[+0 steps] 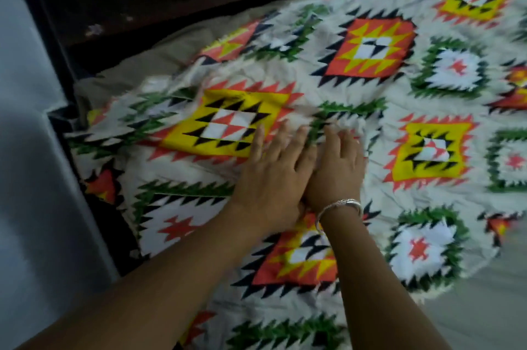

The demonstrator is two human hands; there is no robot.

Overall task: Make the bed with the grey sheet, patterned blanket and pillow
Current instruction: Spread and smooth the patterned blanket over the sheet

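Two hands, left hand (271,178) and right hand (336,172), fingers spread flat on one patterned blanket (370,87).

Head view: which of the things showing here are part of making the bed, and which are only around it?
Part of the job:
patterned blanket, spread and wrinkled
grey sheet, showing beside the blanket
left hand and right hand, flat on the blanket

Only around it:
dark wooden frame
pale curtain
silver bracelet

No pillow in view.
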